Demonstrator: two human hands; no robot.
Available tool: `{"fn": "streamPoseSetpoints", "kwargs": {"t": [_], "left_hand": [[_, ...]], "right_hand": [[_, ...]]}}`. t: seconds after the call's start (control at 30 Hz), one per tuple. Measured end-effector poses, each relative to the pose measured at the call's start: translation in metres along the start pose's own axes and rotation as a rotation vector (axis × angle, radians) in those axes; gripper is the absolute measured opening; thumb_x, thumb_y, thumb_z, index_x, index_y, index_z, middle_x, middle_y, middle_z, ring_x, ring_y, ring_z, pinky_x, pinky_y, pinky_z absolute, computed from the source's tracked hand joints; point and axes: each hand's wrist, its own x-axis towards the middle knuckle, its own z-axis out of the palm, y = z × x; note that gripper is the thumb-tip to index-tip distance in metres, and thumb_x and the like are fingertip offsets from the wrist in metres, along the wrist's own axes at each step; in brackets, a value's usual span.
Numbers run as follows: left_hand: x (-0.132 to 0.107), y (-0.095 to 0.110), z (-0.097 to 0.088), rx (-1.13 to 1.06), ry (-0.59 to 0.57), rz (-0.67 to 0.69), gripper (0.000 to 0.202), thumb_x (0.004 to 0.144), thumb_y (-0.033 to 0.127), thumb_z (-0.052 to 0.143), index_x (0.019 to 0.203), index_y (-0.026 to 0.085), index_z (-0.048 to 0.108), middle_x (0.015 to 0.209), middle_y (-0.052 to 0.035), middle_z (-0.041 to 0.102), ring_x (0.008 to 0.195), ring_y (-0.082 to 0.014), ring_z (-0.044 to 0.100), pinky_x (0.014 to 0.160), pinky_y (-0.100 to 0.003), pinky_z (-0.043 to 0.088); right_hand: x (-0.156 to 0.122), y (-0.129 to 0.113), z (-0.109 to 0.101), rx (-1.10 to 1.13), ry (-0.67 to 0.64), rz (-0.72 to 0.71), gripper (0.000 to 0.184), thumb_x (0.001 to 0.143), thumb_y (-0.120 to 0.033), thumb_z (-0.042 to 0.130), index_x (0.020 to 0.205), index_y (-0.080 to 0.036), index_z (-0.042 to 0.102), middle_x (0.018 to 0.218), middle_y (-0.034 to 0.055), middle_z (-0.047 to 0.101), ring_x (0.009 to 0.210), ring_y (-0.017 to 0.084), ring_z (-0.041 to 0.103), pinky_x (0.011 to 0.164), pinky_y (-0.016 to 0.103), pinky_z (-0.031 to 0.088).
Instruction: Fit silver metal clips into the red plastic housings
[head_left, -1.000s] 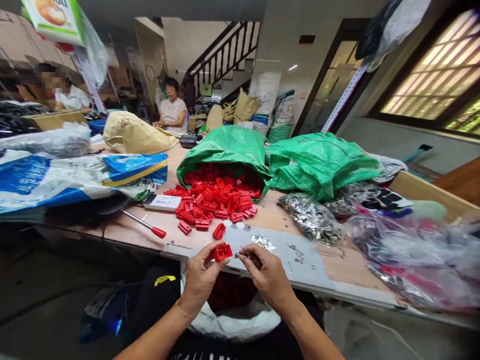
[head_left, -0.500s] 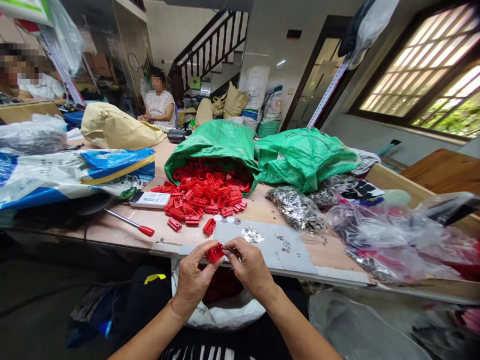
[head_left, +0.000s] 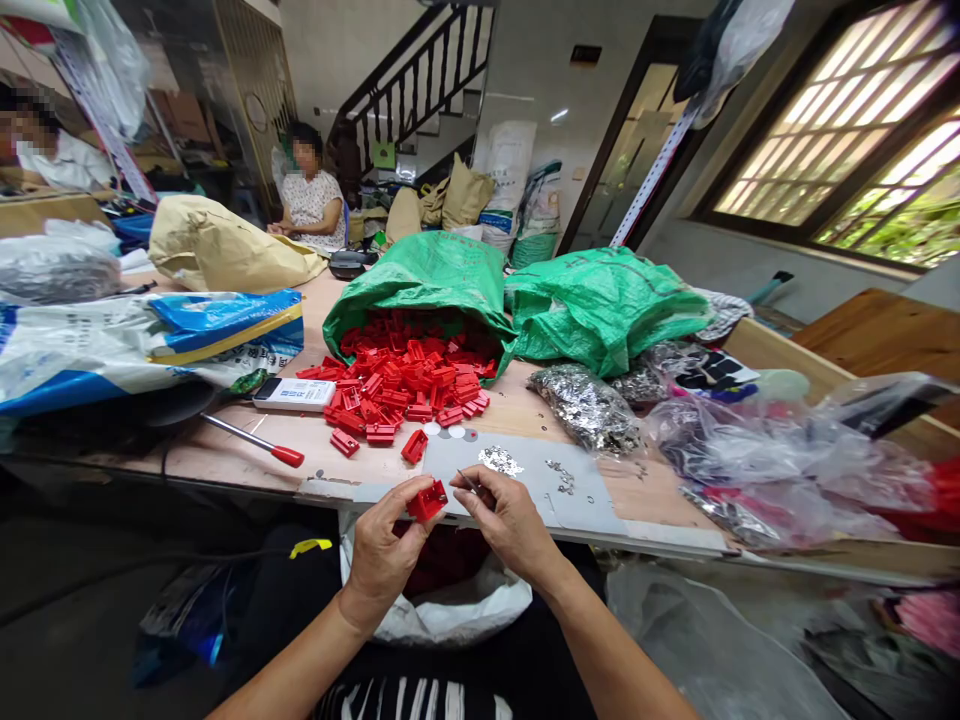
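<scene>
My left hand (head_left: pixel 382 545) grips a red plastic housing (head_left: pixel 428 501) between thumb and fingers, its open side facing right. Close by on the right, my right hand (head_left: pixel 504 520) pinches a thin, dark metal tool (head_left: pixel 466 482), with its tip just apart from the housing. Most of that tool is hidden in the fingers. Past the hands, small silver metal pieces (head_left: pixel 500 460) lie in a heap on a grey sheet (head_left: pixel 457 456), with a smaller scatter of metal clips (head_left: pixel 559 476) to their right. A pile of red housings (head_left: pixel 409 385) spills from a green woven sack (head_left: pixel 431 270).
An open white sack (head_left: pixel 457 625) sits in my lap below the table edge. Left are a red-handled metal rod (head_left: pixel 255 440) and a white box-shaped device (head_left: pixel 294 394). Bags of metal parts (head_left: pixel 589 408) lie right. A seated person (head_left: pixel 311 205) is across the table.
My right hand and the metal tool have drawn slightly away from the red housing, leaving a gap. The whole view has shifted a little.
</scene>
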Motion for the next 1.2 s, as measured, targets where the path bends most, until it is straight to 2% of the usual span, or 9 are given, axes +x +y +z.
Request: {"fn": "streamPoseSetpoints", "kwargs": {"t": [0.17, 0.3, 0.4, 0.67, 0.83, 1.07, 1.2], "left_hand": [[-0.001, -0.002, 0.000, -0.066, -0.048, -0.074, 0.031, 0.079, 0.027, 0.065, 0.110, 0.020, 0.064, 0.106, -0.0068, 0.073, 0.094, -0.0211, 0.069, 0.086, -0.032, 0.055], [-0.003, -0.004, 0.000, -0.219, -0.184, -0.157, 0.036, 0.081, 0.027, 0.063, 0.116, 0.020, 0.061, 0.110, -0.0073, 0.071, 0.097, -0.0212, 0.068, 0.087, -0.032, 0.055], [-0.003, -0.005, 0.000, -0.257, -0.230, -0.160, 0.037, 0.081, 0.027, 0.062, 0.117, 0.021, 0.060, 0.111, -0.0075, 0.071, 0.098, -0.0212, 0.068, 0.089, -0.033, 0.054], [0.000, 0.001, -0.001, -0.181, -0.185, -0.143, 0.034, 0.080, 0.028, 0.064, 0.113, 0.020, 0.063, 0.106, -0.0065, 0.073, 0.094, -0.0210, 0.069, 0.085, -0.030, 0.055], [0.001, 0.001, 0.000, -0.126, -0.153, -0.129, 0.032, 0.078, 0.026, 0.066, 0.109, 0.020, 0.064, 0.102, -0.0050, 0.074, 0.090, -0.0201, 0.070, 0.083, -0.029, 0.055], [-0.004, -0.004, 0.004, -0.128, -0.152, -0.099, 0.032, 0.079, 0.026, 0.065, 0.110, 0.021, 0.064, 0.106, -0.0060, 0.073, 0.094, -0.0203, 0.069, 0.085, -0.030, 0.055], [-0.008, -0.006, 0.005, -0.153, -0.122, -0.124, 0.031, 0.080, 0.025, 0.064, 0.111, 0.021, 0.063, 0.106, -0.0051, 0.072, 0.093, -0.0191, 0.069, 0.085, -0.029, 0.054]], "right_hand": [[-0.004, 0.000, -0.001, 0.014, -0.101, -0.068, 0.017, 0.088, -0.019, 0.053, 0.102, -0.022, 0.063, 0.090, 0.0023, 0.064, 0.078, 0.013, 0.057, 0.073, 0.024, 0.044], [-0.006, 0.002, -0.003, 0.019, -0.210, -0.092, 0.011, 0.086, -0.017, 0.056, 0.093, -0.021, 0.063, 0.087, 0.0021, 0.063, 0.082, 0.014, 0.058, 0.076, 0.025, 0.043], [-0.007, 0.005, -0.002, 0.020, -0.202, -0.073, 0.007, 0.085, -0.017, 0.056, 0.089, -0.020, 0.062, 0.085, 0.0010, 0.063, 0.080, 0.014, 0.057, 0.074, 0.025, 0.043], [-0.007, 0.005, -0.001, -0.050, -0.076, -0.003, 0.002, 0.085, -0.019, 0.053, 0.084, -0.019, 0.055, 0.068, -0.0039, 0.055, 0.060, 0.010, 0.047, 0.058, 0.021, 0.037], [-0.007, 0.004, -0.002, -0.066, -0.082, -0.030, 0.006, 0.084, -0.016, 0.054, 0.079, -0.019, 0.056, 0.067, -0.0033, 0.056, 0.061, 0.010, 0.048, 0.058, 0.021, 0.036], [-0.008, 0.003, 0.004, -0.086, -0.067, -0.055, 0.014, 0.077, -0.006, 0.055, 0.079, -0.019, 0.059, 0.074, -0.0010, 0.060, 0.066, 0.012, 0.052, 0.063, 0.022, 0.038], [-0.010, 0.007, 0.009, 0.031, -0.060, -0.022, 0.010, 0.084, -0.014, 0.054, 0.082, -0.019, 0.063, 0.077, 0.0003, 0.060, 0.067, 0.012, 0.052, 0.064, 0.023, 0.039]]}}
